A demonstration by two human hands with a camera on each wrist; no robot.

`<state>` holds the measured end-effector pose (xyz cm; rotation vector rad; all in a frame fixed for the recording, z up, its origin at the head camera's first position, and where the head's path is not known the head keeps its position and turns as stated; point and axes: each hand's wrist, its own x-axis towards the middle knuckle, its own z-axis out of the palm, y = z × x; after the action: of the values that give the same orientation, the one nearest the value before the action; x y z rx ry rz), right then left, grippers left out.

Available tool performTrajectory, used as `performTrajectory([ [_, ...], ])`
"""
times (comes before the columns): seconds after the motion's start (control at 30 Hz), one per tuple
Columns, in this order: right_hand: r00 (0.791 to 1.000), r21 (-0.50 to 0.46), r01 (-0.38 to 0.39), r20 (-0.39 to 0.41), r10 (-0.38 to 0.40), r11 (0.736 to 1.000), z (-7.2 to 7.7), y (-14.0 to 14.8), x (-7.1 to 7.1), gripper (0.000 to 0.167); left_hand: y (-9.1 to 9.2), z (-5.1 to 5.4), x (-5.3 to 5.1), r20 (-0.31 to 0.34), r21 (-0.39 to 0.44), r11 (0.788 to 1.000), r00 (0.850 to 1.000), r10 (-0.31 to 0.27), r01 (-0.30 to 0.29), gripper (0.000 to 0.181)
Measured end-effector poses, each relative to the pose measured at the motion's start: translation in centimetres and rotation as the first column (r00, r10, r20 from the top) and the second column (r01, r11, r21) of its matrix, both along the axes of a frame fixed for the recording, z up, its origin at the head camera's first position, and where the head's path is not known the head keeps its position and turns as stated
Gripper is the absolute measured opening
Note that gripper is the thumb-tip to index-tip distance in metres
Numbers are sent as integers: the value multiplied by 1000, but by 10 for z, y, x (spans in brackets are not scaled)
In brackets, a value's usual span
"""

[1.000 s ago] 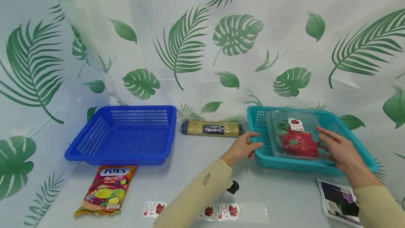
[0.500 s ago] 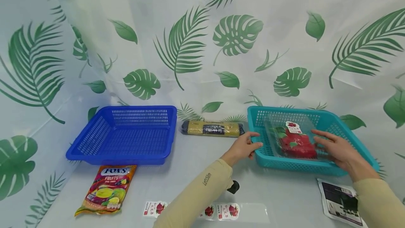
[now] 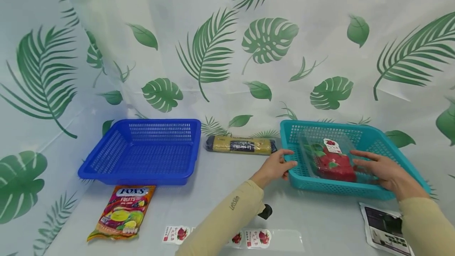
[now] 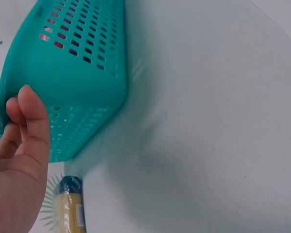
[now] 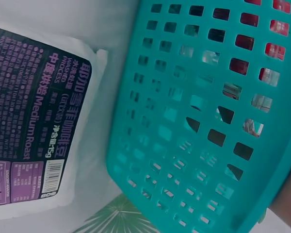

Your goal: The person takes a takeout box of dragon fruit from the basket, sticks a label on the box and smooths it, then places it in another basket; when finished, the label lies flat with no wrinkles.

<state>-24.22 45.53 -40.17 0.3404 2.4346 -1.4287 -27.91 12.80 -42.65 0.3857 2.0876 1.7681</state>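
Observation:
In the head view my left hand [image 3: 275, 166] grips the left rim of a teal plastic basket [image 3: 337, 187]. The left wrist view shows curled fingers [image 4: 35, 114] hooked over that rim. A clear lidded plastic box [image 3: 309, 145] lies inside the basket, slightly tilted. Red fruit with green leaves shows through it, and a white dragon fruit sticker [image 3: 332, 145] is on its lid. My right hand [image 3: 384, 171] holds the box by its right side, fingers over the edge; its thumb is hidden. Only skin at the border shows of this hand in the right wrist view.
A blue basket [image 3: 140, 179] stands at the left, with a Fox's candy bag [image 3: 122, 212] before it. Between the baskets lies a yellow pasta packet [image 3: 241, 145]. A sticker strip [image 3: 257, 238] lies in front, and a coffee pouch [image 5: 34, 116] lies right of the teal basket.
My right hand and the clear box have moved down and slightly left, the box settling lower into the teal basket. My left hand keeps its grip on the rim.

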Motion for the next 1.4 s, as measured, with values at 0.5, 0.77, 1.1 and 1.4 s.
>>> performTrajectory([
  [0.5,1000,32,18,19,-19,999,-1,3,-7,82,1,1,0,10,26,1000,1000,4,-4,36],
  [0.77,1000,46,26,14,-26,999,-1,1,-7,75,1,3,1,13,17,1000,1000,-1,0,34],
  [1.1,1000,74,3,24,-5,997,1,-8,-4,71,-3,2,0,0,-22,1000,1000,-13,13,35],
  [1.4,1000,101,-9,11,8,995,1,-9,-5,71,-3,4,-1,-3,-25,1000,1000,-8,8,34],
])
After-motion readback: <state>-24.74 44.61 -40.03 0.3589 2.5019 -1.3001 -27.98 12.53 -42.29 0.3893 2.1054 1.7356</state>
